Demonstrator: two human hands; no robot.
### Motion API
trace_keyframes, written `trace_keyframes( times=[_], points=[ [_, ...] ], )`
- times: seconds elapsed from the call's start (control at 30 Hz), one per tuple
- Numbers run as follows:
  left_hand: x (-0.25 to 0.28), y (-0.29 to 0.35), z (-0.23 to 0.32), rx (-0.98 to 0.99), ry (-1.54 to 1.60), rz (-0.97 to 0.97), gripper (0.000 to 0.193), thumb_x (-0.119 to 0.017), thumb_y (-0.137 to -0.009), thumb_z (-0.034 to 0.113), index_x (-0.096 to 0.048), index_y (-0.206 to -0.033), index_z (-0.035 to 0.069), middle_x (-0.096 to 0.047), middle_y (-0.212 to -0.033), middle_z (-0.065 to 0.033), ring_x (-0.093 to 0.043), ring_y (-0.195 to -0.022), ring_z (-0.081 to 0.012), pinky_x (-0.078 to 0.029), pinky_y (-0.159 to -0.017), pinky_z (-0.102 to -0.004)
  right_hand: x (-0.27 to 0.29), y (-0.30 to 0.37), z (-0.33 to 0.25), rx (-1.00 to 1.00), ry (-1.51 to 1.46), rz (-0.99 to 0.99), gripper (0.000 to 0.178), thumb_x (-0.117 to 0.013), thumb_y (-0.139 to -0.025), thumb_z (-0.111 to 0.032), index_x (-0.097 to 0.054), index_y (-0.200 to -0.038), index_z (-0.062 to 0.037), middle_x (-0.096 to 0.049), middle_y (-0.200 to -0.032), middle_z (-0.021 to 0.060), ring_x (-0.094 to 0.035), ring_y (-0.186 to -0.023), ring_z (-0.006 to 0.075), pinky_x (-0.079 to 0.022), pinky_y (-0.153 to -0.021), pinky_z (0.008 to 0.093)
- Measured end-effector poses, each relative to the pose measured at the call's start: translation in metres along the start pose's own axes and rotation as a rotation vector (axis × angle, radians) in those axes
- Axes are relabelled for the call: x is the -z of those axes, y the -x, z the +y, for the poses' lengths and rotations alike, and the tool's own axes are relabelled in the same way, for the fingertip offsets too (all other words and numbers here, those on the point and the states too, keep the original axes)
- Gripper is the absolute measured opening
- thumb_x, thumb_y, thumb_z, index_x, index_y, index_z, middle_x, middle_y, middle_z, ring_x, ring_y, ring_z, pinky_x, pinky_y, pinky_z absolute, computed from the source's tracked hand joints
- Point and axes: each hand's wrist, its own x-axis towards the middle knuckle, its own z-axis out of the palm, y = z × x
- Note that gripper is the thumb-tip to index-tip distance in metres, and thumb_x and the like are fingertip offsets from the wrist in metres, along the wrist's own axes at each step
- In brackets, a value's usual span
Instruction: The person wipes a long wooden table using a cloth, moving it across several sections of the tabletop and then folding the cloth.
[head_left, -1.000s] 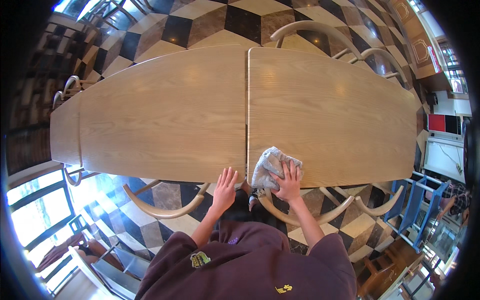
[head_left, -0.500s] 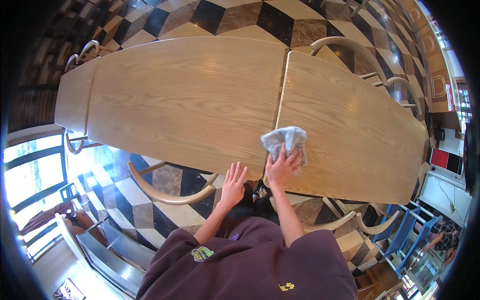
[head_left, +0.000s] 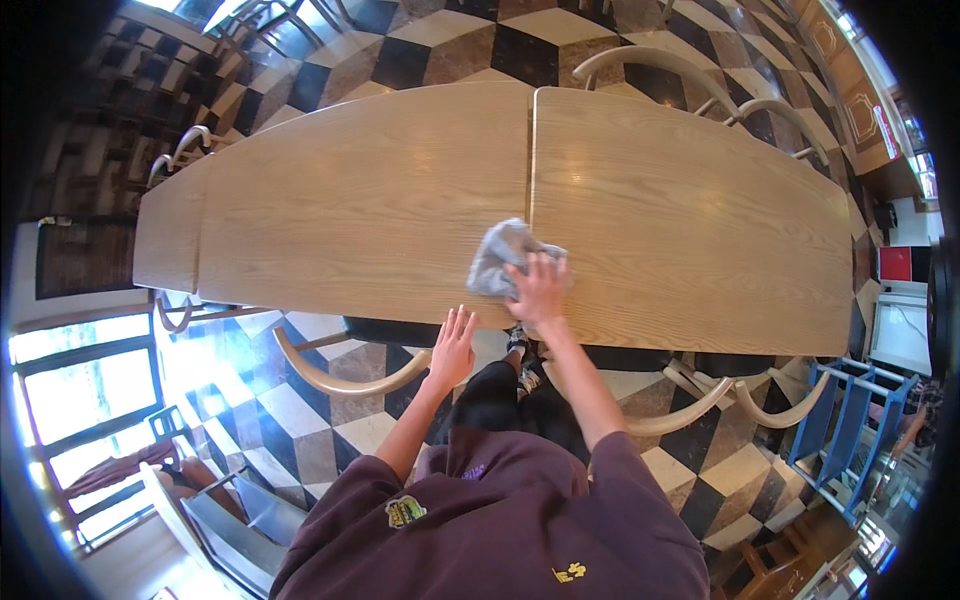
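- Because the grey cloth looks soft and limp, it should handle as light, pliable and hard to damage.
- It lies bunched across the seam of the wooden tabletop, toward the person's side.
- The right hand sits on it, mostly right of the seam, fingers spread; whether they pinch the fabric, I cannot tell.
- A broad hold over its bunched middle would probably suit better than a corner pinch.
- Left of the seam, by the near edge, the left hand is empty, its fingers straight and slightly apart.
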Motion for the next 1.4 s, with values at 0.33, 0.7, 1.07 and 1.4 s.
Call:
trace_keyframes(
  times=[0.33,0.7,1.07,1.4],
  points=[
    [0.014,0.027,-0.058,0.071,-0.095,0.0,0.07,-0.058,-0.083,0.011,-0.038,-0.15,0.011,-0.033,-0.157,-0.0197,-0.034,-0.144,-0.0385,-0.03,-0.116,-0.0486,0.061,0.09,0.129,-0.178,0.141,0.181,0.07,-0.081,-0.07,-0.047,-0.053,-0.133,-0.0302,-0.043,-0.143,0.0231,-0.032,-0.138,0.0495,-0.021,-0.11,0.0695],
    [0.048,0.042,-0.129,0.07,-0.06,0.047,0.066,-0.057,-0.084,0.01,-0.041,-0.149,0.009,-0.034,-0.156,-0.0208,-0.031,-0.146,-0.0373,-0.03,-0.116,-0.0492,-0.003,0.057,0.034,-0.734,0.268,0.318,0.071,-0.071,-0.079,-0.051,-0.048,-0.144,-0.0329,-0.039,-0.15,0.0198,-0.04,-0.132,0.0442,-0.034,-0.103,0.0606],
    [0.107,0.081,-0.216,-0.118,0.255,0.014,0.042,-0.058,-0.086,0.009,-0.058,-0.127,0.0,-0.048,-0.145,-0.0201,-0.041,-0.139,-0.035,-0.03,-0.118,-0.046,-0.136,-0.101,-0.326,-0.28,-0.015,0.089,0.066,-0.076,-0.074,-0.038,-0.057,-0.137,-0.0294,-0.045,-0.143,0.0189,-0.038,-0.134,0.0417,-0.033,-0.106,0.0594],
    [0.121,0.108,-0.263,-0.084,0.3,-0.028,0.045,-0.06,-0.079,0.002,-0.059,-0.124,0.0,-0.058,-0.131,-0.0209,-0.048,-0.131,-0.0389,-0.033,-0.115,-0.0494,-0.158,-0.1,-0.394,0.214,-0.203,-0.141,0.068,-0.082,-0.067,-0.041,-0.062,-0.132,-0.0341,-0.045,-0.143,0.0143,-0.037,-0.137,0.0359,-0.028,-0.112,0.0593]
  ],
)
